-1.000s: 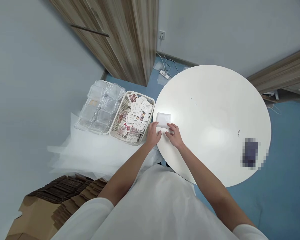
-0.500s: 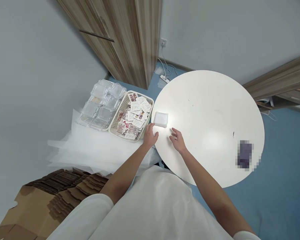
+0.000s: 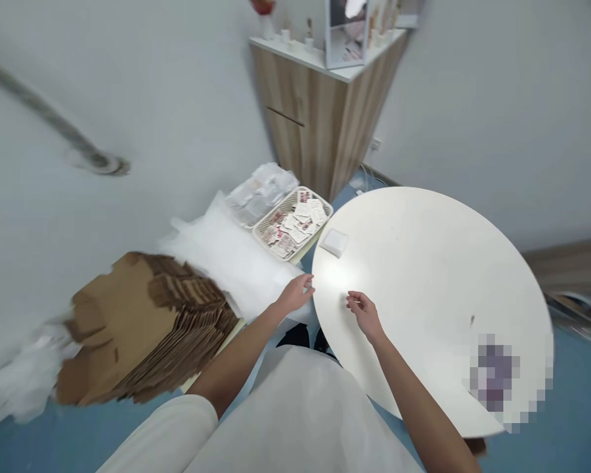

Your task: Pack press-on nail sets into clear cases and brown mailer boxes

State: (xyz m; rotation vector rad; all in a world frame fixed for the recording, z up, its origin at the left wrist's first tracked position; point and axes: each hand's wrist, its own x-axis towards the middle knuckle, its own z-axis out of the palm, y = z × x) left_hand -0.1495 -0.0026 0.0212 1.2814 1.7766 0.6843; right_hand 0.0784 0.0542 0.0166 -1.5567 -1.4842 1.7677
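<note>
My left hand (image 3: 296,293) is at the left edge of the white round table (image 3: 433,276), its fingers loosely curved and apart with nothing between them. Over the tabletop, my right hand (image 3: 366,313) is also open and empty, the fingers a little bent. Beyond both hands, a small white wrapped packet (image 3: 334,242) lies flat near the table's left edge, touched by neither. To its left stands a white plastic basket (image 3: 259,244) filled with printed cards and small clear packs (image 3: 295,223).
Clear plastic boxes (image 3: 263,190) lie behind the basket. White foam sheets (image 3: 236,263) spread left of the table, beside a stack of folded brown cardboard boxes (image 3: 142,328). A wooden cabinet (image 3: 315,118) stands in the corner. A blurred-out purple item (image 3: 495,371) rests at the table's right.
My view has tilted up and swung left. Both hands have drawn back toward my body, away from the white packet, which stays on the table.
</note>
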